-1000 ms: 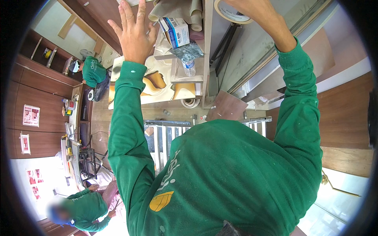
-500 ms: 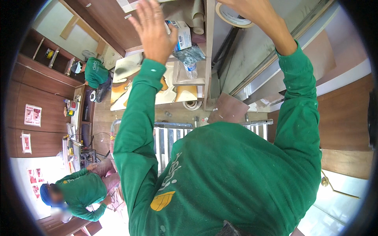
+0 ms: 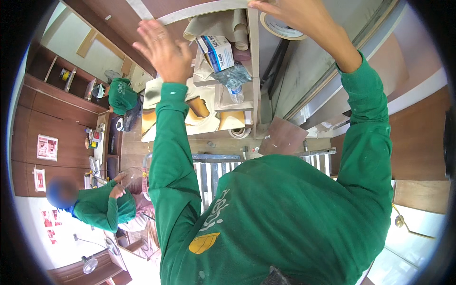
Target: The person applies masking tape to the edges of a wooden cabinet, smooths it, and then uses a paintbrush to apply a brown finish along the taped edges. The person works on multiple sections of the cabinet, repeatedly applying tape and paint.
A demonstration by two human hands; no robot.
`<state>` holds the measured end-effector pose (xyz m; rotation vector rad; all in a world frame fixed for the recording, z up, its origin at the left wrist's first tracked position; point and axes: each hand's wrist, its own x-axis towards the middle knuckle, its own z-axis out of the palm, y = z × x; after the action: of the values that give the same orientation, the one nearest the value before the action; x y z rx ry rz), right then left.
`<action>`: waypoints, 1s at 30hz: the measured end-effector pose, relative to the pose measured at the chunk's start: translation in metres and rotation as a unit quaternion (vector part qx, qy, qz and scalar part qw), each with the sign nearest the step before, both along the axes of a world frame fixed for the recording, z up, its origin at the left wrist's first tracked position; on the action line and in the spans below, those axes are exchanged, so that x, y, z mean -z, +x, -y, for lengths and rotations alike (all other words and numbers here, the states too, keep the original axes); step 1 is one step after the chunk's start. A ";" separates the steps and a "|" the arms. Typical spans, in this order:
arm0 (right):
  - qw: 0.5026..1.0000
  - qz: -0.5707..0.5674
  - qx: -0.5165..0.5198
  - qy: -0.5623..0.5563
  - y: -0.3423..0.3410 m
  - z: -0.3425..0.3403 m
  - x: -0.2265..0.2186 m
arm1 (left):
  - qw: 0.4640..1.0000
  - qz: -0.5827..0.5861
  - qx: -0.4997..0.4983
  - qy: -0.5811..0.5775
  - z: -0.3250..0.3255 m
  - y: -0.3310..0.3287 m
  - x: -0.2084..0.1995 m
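My left hand (image 3: 164,52) is raised at the upper left, open, its fingers spread. Its fingertips are beside the left end of a pale curved band (image 3: 204,10) running along the cabinet; contact is unclear. My right hand (image 3: 297,16) reaches to the top edge, which cuts part of it off. A stretched finger points left beside the band's right end; nothing shows in its grip. Just below it, a roll of tape (image 3: 266,23) is partly covered by the hand. Between my arms, a shelf holds a face mask box (image 3: 217,53), a rolled grey-brown sheet (image 3: 216,26) and a water bottle (image 3: 235,95).
A patterned panel (image 3: 178,126) stands beyond my left arm. Below me are white slats (image 3: 204,178) and a brown board (image 3: 283,136) on the floor. Two co-workers in green, one bent over (image 3: 122,96) and one nearer (image 3: 102,206), are at the left. A dark-framed panel rises at right.
My left hand has moved left and down, away from the mask box. The view has shifted slightly, showing more of the pale band. The nearer co-worker's hands have moved up together.
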<state>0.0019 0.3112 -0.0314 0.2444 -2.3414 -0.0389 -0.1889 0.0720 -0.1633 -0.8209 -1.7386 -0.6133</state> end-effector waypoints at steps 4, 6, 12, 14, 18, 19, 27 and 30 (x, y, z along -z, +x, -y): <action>1.000 0.006 -0.006 0.011 0.002 0.001 -0.004 | 1.000 -0.013 -0.011 -0.024 -0.016 0.015 -0.002; 1.000 0.002 -0.006 0.012 0.002 0.000 -0.003 | 0.997 -0.006 0.042 -0.060 -0.042 0.032 -0.002; 0.999 0.015 -0.001 -0.037 0.003 0.001 -0.001 | 0.982 -0.056 0.082 -0.159 -0.074 0.058 -0.009; 1.000 0.010 0.000 -0.030 0.003 0.000 -0.002 | 0.980 -0.079 0.056 -0.173 -0.070 0.052 -0.012; 0.999 0.024 -0.006 -0.048 0.003 -0.002 -0.001 | 0.980 -0.065 0.097 -0.159 -0.062 0.044 -0.015; 0.999 0.026 -0.007 -0.043 0.005 -0.002 -0.001 | 0.982 -0.062 0.081 -0.158 -0.059 0.042 -0.014; 0.999 0.027 0.003 -0.041 0.010 -0.001 0.006 | 0.991 -0.032 0.027 -0.130 -0.042 0.038 -0.004; 0.998 0.043 0.015 -0.043 0.012 0.001 0.005 | 0.997 0.023 0.045 -0.061 -0.028 0.032 0.021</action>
<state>0.0143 0.3103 -0.0367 0.1711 -2.4250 0.0589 -0.1568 0.0996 -0.1839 -0.9819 -1.8023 -0.5943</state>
